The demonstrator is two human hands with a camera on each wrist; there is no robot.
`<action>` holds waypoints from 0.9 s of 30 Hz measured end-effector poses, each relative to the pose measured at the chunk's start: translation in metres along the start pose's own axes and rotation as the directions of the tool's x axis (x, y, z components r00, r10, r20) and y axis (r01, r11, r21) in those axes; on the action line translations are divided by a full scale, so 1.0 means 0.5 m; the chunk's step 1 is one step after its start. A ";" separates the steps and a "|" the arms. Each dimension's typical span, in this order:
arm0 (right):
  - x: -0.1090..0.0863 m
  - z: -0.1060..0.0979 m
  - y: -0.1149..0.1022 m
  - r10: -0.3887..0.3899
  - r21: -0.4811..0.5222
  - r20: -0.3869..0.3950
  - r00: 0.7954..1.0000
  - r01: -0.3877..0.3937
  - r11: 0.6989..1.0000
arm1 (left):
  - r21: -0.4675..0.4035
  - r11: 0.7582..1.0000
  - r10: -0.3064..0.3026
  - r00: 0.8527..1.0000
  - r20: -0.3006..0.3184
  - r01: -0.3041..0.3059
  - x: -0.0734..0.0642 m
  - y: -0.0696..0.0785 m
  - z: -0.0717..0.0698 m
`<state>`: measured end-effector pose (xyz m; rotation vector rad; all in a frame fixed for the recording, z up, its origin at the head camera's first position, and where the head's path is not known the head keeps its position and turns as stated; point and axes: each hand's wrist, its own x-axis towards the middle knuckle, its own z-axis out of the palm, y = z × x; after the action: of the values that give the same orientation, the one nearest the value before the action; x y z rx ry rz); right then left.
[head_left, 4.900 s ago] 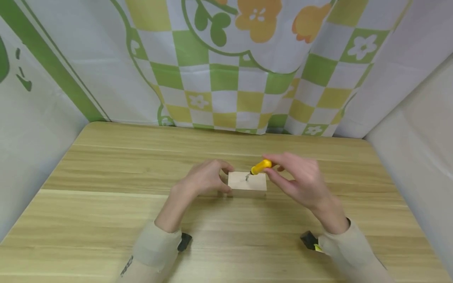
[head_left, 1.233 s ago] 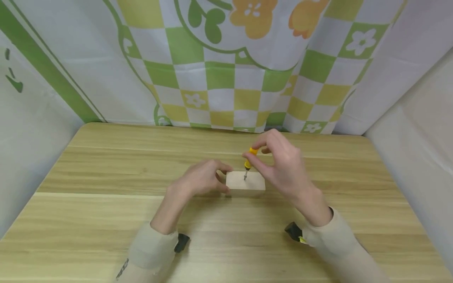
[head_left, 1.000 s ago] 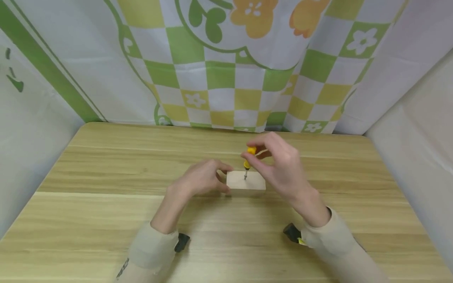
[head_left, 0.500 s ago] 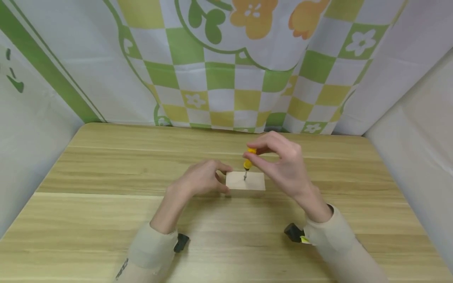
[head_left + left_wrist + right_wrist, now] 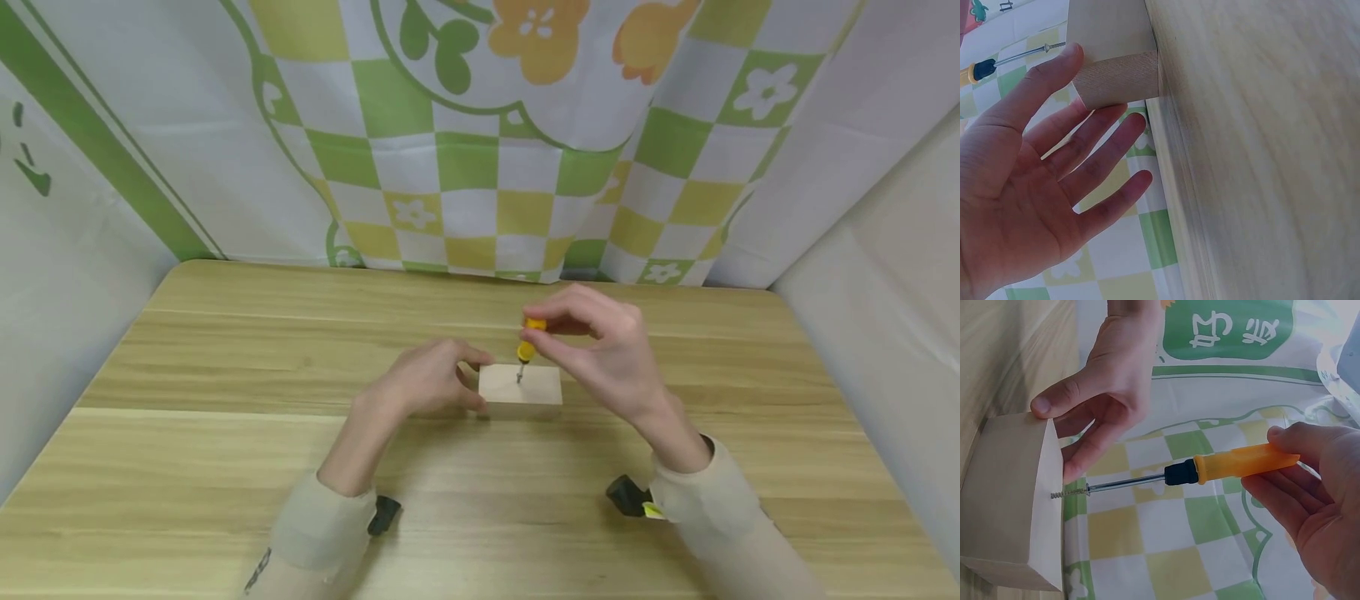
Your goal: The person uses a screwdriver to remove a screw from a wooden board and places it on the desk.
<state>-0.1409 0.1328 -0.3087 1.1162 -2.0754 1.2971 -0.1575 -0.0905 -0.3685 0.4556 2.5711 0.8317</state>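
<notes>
A pale wooden block (image 5: 536, 390) lies flat on the table in the head view. My left hand (image 5: 423, 379) holds its left end, thumb on the near side and fingertips on the far side. In the right wrist view a screw (image 5: 1069, 494) stands partly sunk in the block's top face. The tip of a yellow screwdriver (image 5: 1244, 462) with a black collar meets the screw's head, shaft and screw nearly in line. My right hand (image 5: 611, 350) pinches the end of the handle between thumb and fingers. The left wrist view shows the screwdriver shaft (image 5: 1019, 56) behind my left thumb.
The wood-grain table (image 5: 247, 467) spreads around the block. Behind it hangs a green, yellow and white checked cloth (image 5: 472, 158), with pale cloth at both sides. A black wrist camera (image 5: 628, 497) juts from the right sleeve, another black camera (image 5: 384, 515) from the left.
Since the earliest frame, the screwdriver has swung from a slant to nearly upright over the screw. Lately my right hand has shifted slightly rightward, its fingers moving on the handle. The left hand stays put.
</notes>
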 end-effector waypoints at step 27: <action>-0.017 0.026 -0.010 0.074 -0.219 -0.156 0.985 -0.108 0.970 | 0.004 1.000 0.018 1.000 0.004 -0.018 0.004 -0.005 0.002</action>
<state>-0.1316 0.1234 -0.3179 0.8103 -2.1218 1.1121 -0.1591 -0.0911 -0.3711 0.4811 2.5694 0.8313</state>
